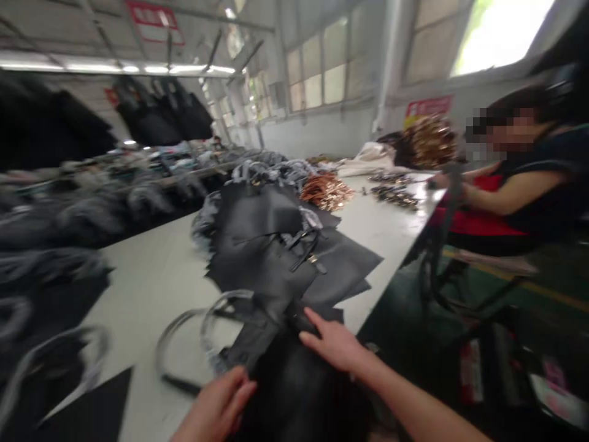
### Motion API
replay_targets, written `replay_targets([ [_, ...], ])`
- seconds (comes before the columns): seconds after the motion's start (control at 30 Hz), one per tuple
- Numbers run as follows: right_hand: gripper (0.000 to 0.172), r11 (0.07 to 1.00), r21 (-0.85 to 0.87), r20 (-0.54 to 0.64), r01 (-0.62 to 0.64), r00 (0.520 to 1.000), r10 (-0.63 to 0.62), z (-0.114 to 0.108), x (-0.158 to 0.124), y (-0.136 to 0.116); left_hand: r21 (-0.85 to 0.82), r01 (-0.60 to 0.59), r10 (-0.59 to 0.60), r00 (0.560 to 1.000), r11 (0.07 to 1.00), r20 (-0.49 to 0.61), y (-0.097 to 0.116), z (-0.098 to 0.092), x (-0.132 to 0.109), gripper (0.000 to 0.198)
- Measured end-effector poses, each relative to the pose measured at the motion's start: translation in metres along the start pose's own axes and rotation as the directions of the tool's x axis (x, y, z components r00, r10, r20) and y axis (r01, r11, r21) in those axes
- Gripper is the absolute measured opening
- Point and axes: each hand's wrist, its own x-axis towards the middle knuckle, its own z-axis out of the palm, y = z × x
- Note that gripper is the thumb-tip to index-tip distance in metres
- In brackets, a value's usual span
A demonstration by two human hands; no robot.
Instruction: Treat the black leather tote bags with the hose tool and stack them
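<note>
A black leather bag piece [299, 380] with handles lies at the near edge of the table below me. My left hand [221, 399] is closed at its left edge, fingers curled and thumb pressed near them. My right hand [335, 344] grips its upper right part, the dark material between thumb and forefinger; the other fingers are hidden. Left of the piece, looped handles [209, 325] wrapped in clear film curve over the table. Just beyond my hands lies a pile of black leather pieces [267, 264] with straps and small metal fittings.
On the white table [142, 276] are copper-coloured bundles [327, 191] and metal-fitted straps [396, 193]. A seated person [519, 178] works at the right edge. More black bag pieces [50, 344] with wrapped handles lie at left; black bags [161, 116] hang behind.
</note>
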Motion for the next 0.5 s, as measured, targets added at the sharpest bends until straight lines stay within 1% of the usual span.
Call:
replay_targets([
  [0.03,0.071,1.0,0.011,0.011,0.006,1.0,-0.006,0.003,0.004,0.003,-0.125,0.067,-0.062,0.997,0.99,0.049,-0.004,0.006,-0.01,0.042],
  [0.07,0.071,1.0,0.024,0.025,0.012,1.0,-0.013,0.007,0.009,0.006,-0.287,0.112,-0.093,0.992,0.951,0.08,-0.008,0.014,-0.018,0.044],
  [0.1,0.071,0.999,0.044,0.047,0.021,0.999,-0.023,0.011,0.013,0.009,-0.481,0.123,-0.087,0.992,0.868,0.096,-0.011,0.024,-0.023,0.045],
  [0.13,0.071,0.997,0.066,0.069,0.033,0.997,-0.037,0.013,0.016,0.012,-0.63,0.093,-0.087,0.995,0.771,0.041,-0.013,0.036,-0.027,0.044],
  [0.17,0.071,0.995,0.086,0.087,0.041,0.995,-0.049,0.014,0.018,0.013,-0.728,0.064,-0.117,0.993,0.682,-0.022,-0.014,0.047,-0.029,0.042],
  [0.2,0.071,0.994,0.098,0.097,0.047,0.994,-0.057,0.013,0.016,0.014,-0.792,0.032,-0.138,0.988,0.609,-0.066,-0.015,0.059,-0.03,0.04],
  [0.27,0.07,0.986,0.15,0.12,0.067,0.989,-0.085,0.008,0.007,0.012,-0.867,-0.034,-0.181,0.973,0.498,-0.142,-0.014,0.078,-0.032,0.036],
  [0.33,0.073,0.965,0.25,0.191,0.079,0.973,-0.129,0.0,-0.008,0.007,-0.901,-0.093,-0.202,0.96,0.423,-0.194,-0.013,0.091,-0.031,0.034],
  [0.4,0.075,0.945,0.323,0.307,0.056,0.938,-0.161,-0.007,-0.024,0.004,-0.913,-0.137,-0.206,0.951,0.383,-0.23,-0.013,0.098,-0.03,0.034],
  [0.5,0.077,0.931,0.364,0.467,-0.006,0.866,-0.178,-0.01,-0.04,0.004,-0.912,-0.174,-0.187,0.948,0.371,-0.257,-0.014,0.103,-0.026,0.031],
])
